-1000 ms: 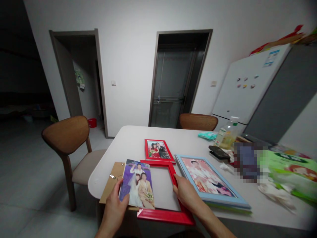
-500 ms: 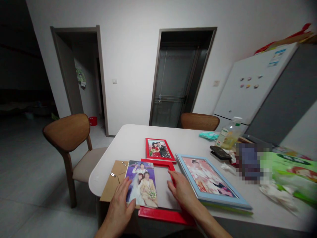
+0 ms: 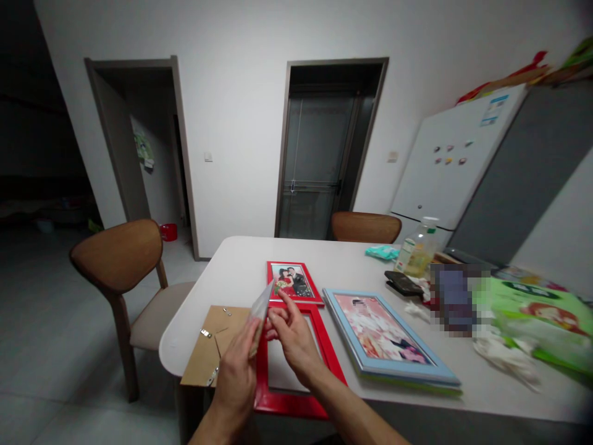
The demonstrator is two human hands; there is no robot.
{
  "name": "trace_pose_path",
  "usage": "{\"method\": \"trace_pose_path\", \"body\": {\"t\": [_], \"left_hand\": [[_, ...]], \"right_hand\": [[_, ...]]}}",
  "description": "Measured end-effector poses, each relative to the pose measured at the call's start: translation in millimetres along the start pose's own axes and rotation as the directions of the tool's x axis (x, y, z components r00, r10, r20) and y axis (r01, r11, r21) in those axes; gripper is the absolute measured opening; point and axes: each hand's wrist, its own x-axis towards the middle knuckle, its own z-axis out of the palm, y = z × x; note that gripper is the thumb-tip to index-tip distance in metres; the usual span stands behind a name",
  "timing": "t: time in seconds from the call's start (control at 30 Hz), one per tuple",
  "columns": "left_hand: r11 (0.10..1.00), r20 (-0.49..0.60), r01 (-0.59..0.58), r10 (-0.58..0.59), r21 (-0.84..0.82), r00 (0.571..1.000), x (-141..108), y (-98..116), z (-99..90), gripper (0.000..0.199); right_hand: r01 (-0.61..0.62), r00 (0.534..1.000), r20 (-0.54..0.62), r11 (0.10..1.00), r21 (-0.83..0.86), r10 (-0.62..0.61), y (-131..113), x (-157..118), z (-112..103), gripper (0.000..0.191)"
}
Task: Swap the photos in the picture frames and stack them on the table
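My left hand (image 3: 236, 364) grips a photo print (image 3: 262, 306), raised off the table and turned almost edge-on, so its picture hardly shows. Just right of the print is my right hand (image 3: 294, 340), its fingers apart and partly bent; whether a fingertip touches the print is hard to tell. Beneath both hands lies an empty red photo frame (image 3: 331, 358). Left of it is a brown backing board (image 3: 217, 330) with metal clips, partly covered by my left hand. A smaller red framed photo (image 3: 294, 281) lies beyond the empty frame.
Blue framed picture (image 3: 393, 334) lies stacked on a green-edged item at right. Behind it are a black wallet-like case (image 3: 407, 284), a bottle of yellow liquid (image 3: 419, 250), crumpled tissues (image 3: 504, 358) and a green package (image 3: 532, 309). Wooden chairs stand left (image 3: 115, 256) and behind (image 3: 365, 226) the white table (image 3: 241, 259).
The photo print, lying flat over the red frame's left side before, is now lifted and tilted up in my left hand. My right hand has moved left from the frame's right side towards the print.
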Motion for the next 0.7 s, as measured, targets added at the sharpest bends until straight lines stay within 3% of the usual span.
{"method": "trace_pose_path", "body": {"t": [0.07,0.13,0.23,0.33,0.43,0.57,0.7], "left_hand": [[0.972,-0.106,0.143,-0.164,-0.184,0.981,9,11,-3.1,0.035],[0.882,-0.150,0.260,-0.340,-0.394,0.928,12,22,-0.3,0.031],[0.671,-0.068,0.351,-0.513,-0.653,0.855,9,32,14.8,0.037],[0.546,0.068,0.409,-0.538,-0.731,0.840,3,32,28.7,0.047],[0.589,0.123,0.439,-0.499,-0.679,0.858,-2,24,28.3,0.057],[0.786,0.156,0.444,-0.420,-0.430,0.894,-10,15,17.0,0.049],[0.959,0.257,0.279,-0.256,-0.054,0.932,-21,15,16.0,0.048]], "right_hand": [[-0.054,0.998,-0.043,0.998,-0.026,0.053,-2,-4,-2,0.057],[-0.208,0.970,-0.134,0.977,-0.039,0.201,5,-7,-10,0.058],[-0.349,0.923,-0.156,0.936,0.048,0.352,19,-9,-25,0.049],[-0.251,0.955,-0.152,0.967,0.035,0.253,21,-7,-43,0.038],[-0.252,0.956,-0.204,0.948,-0.195,0.212,12,-6,-65,0.044],[-0.276,0.956,-0.218,0.851,-0.447,0.195,6,-4,-88,0.052],[-0.252,0.965,-0.199,0.813,-0.525,0.170,14,4,-96,0.055]]}}
